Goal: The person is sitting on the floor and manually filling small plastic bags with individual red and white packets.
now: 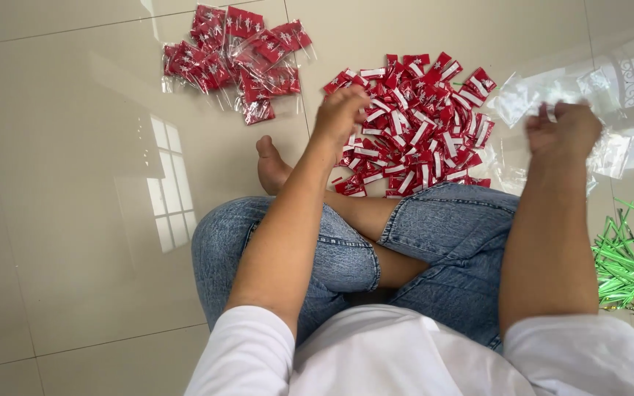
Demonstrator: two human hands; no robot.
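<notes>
2 hands apart: left (340,110) over small red-and-white packets (416,128), right (563,130) seemingly pinching a clear bag (526,97).

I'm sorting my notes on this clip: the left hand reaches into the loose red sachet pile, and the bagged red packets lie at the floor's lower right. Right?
Not quite. The left hand does reach into the loose red sachet pile, but the bagged red packets lie at the upper left, as the head view shows.

I am seeing a person wearing a plain white short-sleeved shirt, its sleeves ending above the elbows and leaving both forearms bare. They are wearing faded, mottled blue denim jeans that are stopping with cut hems near the knees. The foot (271,164) is showing bare, and the left hand (340,111) and right hand (563,130) are wearing no gloves.
</notes>
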